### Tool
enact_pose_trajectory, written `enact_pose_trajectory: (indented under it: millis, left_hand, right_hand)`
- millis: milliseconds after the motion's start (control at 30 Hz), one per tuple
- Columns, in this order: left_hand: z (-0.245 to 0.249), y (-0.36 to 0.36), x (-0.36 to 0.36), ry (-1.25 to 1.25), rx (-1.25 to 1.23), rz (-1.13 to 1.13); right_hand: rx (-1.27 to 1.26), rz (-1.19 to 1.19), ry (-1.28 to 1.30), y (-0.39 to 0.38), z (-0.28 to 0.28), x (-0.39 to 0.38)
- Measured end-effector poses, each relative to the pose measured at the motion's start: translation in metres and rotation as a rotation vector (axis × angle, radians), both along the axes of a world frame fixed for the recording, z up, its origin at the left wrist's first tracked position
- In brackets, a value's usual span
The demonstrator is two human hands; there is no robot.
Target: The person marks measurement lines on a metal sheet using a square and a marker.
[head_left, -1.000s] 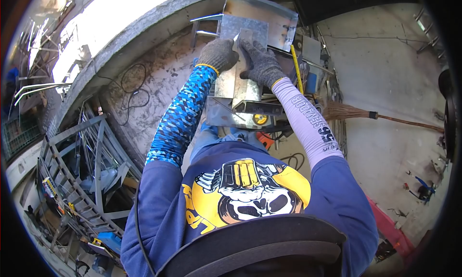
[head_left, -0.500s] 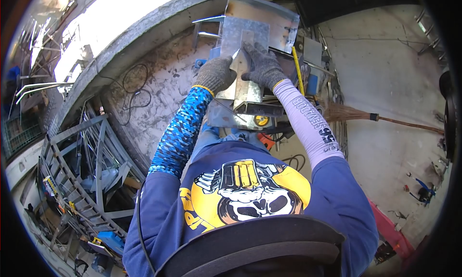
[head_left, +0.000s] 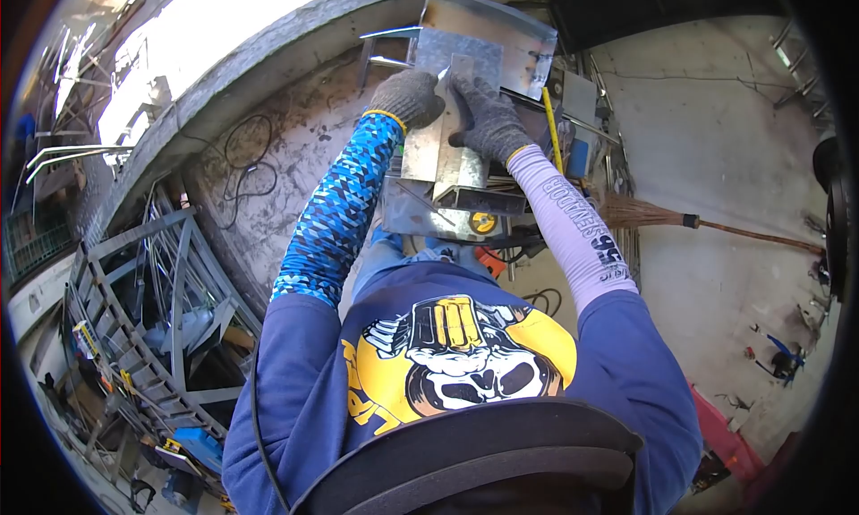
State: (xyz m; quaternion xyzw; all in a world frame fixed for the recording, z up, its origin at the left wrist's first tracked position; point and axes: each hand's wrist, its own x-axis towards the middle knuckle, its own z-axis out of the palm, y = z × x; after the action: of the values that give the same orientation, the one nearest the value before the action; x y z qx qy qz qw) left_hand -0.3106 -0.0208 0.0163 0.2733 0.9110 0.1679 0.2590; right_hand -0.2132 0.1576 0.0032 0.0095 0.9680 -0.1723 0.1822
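Note:
My left hand [head_left: 407, 99], in a dark knitted glove, is closed at the left edge of a flat metal strip [head_left: 462, 66]. A small bright tip shows by its fingers; what they hold is hidden. On the strip's right side lies my right hand [head_left: 490, 126], gloved too, its thumb apart from its stretched fingers. Under the strip are a grey metal sheet [head_left: 429, 48] and a lighter plate [head_left: 420, 155]. A larger bent sheet [head_left: 510, 36] stands behind them. Nearer my body is a metal channel piece [head_left: 488, 200].
A yellow bar [head_left: 552, 130] stands right of the work. Farther right lies a straw broom [head_left: 644, 212]. Metal frames and scraps [head_left: 183, 309] fill the lower left, and a black cable [head_left: 246, 161] curls on the floor. Blue-handled tools [head_left: 785, 354] lie at the far right.
My left hand has moved up along the strip, away from my body, and the bright tip with it. My right hand has stayed nearly in place.

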Motion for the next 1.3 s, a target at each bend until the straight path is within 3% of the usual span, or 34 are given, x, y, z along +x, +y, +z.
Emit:
enact_pose_trajectory:
  millis: [200,433,1300]
  left_hand:
    - [0.018,-0.028,0.038,-0.107,-0.079,-0.112]
    - [0.021,-0.032,0.059,-0.091,-0.028,-0.044]
    - [0.004,-0.020,0.020,-0.027,0.018,-0.035]
  right_hand:
    - [-0.002,0.012,0.035,0.001,-0.008,0.000]
    - [-0.010,0.006,0.010,0.003,-0.008,0.000]
    - [0.004,0.019,0.030,0.004,-0.010,0.001]
